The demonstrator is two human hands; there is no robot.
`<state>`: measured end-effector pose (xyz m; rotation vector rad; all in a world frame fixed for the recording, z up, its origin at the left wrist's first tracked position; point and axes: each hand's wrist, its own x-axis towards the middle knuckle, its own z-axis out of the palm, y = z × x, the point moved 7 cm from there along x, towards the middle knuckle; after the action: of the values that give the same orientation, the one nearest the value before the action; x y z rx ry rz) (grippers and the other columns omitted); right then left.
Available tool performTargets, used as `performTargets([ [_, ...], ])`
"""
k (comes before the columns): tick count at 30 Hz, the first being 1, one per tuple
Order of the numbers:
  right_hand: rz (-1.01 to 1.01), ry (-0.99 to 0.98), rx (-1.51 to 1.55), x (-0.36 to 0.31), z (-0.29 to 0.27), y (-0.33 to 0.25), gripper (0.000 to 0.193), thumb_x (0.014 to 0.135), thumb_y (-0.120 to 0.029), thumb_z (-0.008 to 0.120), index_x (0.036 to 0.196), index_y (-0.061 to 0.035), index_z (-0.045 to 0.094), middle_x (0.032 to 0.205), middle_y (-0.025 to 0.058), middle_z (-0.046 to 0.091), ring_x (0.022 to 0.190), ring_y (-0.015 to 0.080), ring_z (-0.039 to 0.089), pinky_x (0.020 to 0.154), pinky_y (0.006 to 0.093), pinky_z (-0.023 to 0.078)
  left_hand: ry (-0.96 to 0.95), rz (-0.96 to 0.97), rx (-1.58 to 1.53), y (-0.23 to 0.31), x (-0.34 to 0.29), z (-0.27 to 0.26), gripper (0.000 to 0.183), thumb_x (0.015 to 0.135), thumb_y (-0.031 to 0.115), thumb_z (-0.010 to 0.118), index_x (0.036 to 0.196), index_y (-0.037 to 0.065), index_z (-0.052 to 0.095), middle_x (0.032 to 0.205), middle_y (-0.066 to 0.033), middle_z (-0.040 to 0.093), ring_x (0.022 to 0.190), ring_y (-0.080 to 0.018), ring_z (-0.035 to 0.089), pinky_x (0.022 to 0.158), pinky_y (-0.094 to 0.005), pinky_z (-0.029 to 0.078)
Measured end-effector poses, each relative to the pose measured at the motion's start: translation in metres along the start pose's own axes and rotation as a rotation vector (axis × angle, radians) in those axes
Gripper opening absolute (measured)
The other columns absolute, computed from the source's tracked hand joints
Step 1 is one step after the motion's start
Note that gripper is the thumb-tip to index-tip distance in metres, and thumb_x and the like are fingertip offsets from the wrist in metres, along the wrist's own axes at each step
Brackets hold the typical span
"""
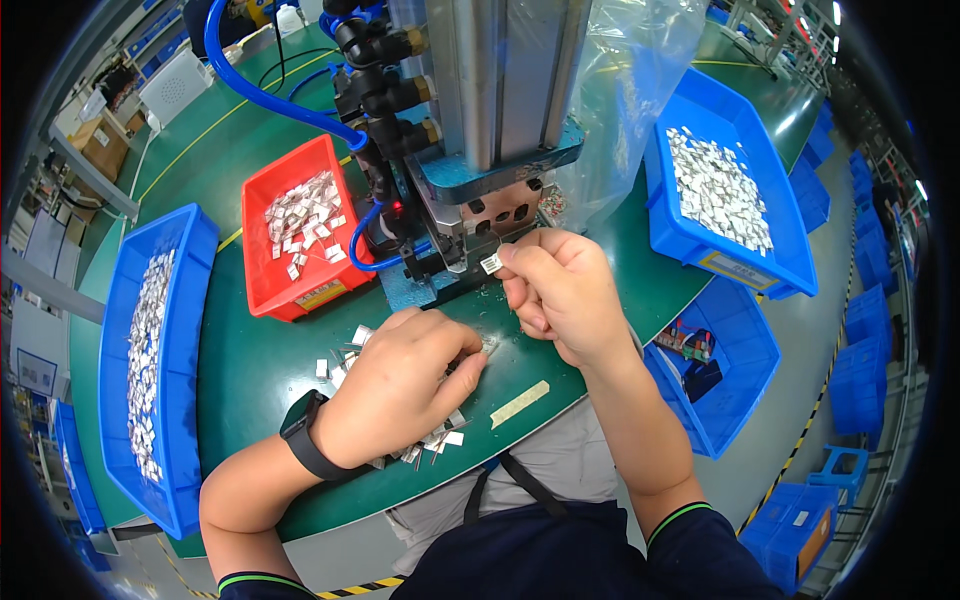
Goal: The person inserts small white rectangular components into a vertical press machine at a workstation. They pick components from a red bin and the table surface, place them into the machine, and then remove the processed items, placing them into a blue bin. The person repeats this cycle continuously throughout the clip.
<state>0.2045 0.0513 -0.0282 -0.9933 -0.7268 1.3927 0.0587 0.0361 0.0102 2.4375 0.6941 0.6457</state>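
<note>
My right hand [567, 295] pinches a small white block component [491, 263] with thin wire leads between thumb and forefinger. It holds the part right at the front of the metal press tooling [503, 212]. Lower left, my left hand [405, 375], with a black band on its wrist, is over a loose pile of the same white components [440, 440] on the green table [260, 385]. Its thumb and forefinger are drawn together, and what they hold, if anything, is too small to make out. The hand covers part of the pile.
A red bin [262, 270] and a long blue bin [185, 380] with white components stand left. Right are another filled blue bin [790, 265] and a lower blue bin [745, 400] with mixed items. Blue air hoses [250, 95] and a clear plastic bag [625, 100] flank the press.
</note>
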Motion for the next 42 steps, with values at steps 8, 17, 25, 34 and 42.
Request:
performTargets([
  [8, -0.043, -0.046, 0.015, 0.001, -0.003, 0.004, 0.014, 0.087, -0.013, 0.064, 0.081, -0.0016, 0.059, 0.062, 0.0018, 0.054, 0.044, 0.0028, 0.040, 0.037, 0.0194, 0.028, -0.130, -0.034, 0.111, 0.003, -0.003, 0.000, 0.019, 0.079, 0.013, 0.071, 0.092, 0.002, 0.062, 0.085, -0.0126, 0.059, 0.081, -0.0292, 0.055, 0.074, -0.0393, 0.044],
  [17, -0.135, -0.149, -0.023, -0.008, -0.002, 0.004, 0.012, 0.090, -0.012, 0.063, 0.086, -0.0010, 0.061, 0.066, 0.0031, 0.058, 0.049, 0.0049, 0.049, 0.040, 0.0190, 0.035, -0.122, 0.007, 0.165, -0.004, -0.006, 0.004, 0.012, 0.079, 0.008, 0.067, 0.088, 0.002, 0.062, 0.084, -0.0126, 0.060, 0.080, -0.0304, 0.057, 0.074, -0.0399, 0.045],
  [25, -0.051, -0.217, 0.199, -0.009, 0.003, 0.005, 0.013, 0.089, -0.006, 0.058, 0.080, 0.0022, 0.054, 0.080, 0.0174, 0.065, 0.058, 0.0214, 0.066, 0.043, 0.0289, 0.052, -0.128, 0.044, 0.293, 0.011, -0.007, 0.003, 0.017, 0.076, 0.007, 0.069, 0.090, 0.002, 0.061, 0.086, -0.0114, 0.060, 0.081, -0.0297, 0.058, 0.073, -0.0396, 0.045],
  [34, 0.013, -0.180, 0.228, -0.010, -0.003, 0.006, 0.014, 0.084, 0.001, 0.059, 0.086, -0.0028, 0.046, 0.078, 0.0149, 0.063, 0.052, 0.0176, 0.061, 0.036, 0.0256, 0.044, -0.074, 0.020, 0.229, 0.000, -0.007, 0.008, 0.017, 0.076, 0.006, 0.070, 0.088, 0.002, 0.059, 0.089, -0.0128, 0.058, 0.084, -0.0317, 0.056, 0.075, -0.0403, 0.045],
  [42, 0.082, -0.197, -0.257, -0.031, -0.006, 0.013, 0.030, 0.084, -0.004, 0.069, 0.110, 0.0032, 0.055, 0.074, 0.0012, 0.061, 0.056, 0.0024, 0.050, 0.043, 0.0182, 0.035, -0.085, 0.003, 0.027, -0.006, -0.007, 0.008, 0.012, 0.077, 0.003, 0.067, 0.084, 0.001, 0.059, 0.079, -0.0116, 0.060, 0.080, -0.0317, 0.058, 0.073, -0.0398, 0.046],
])
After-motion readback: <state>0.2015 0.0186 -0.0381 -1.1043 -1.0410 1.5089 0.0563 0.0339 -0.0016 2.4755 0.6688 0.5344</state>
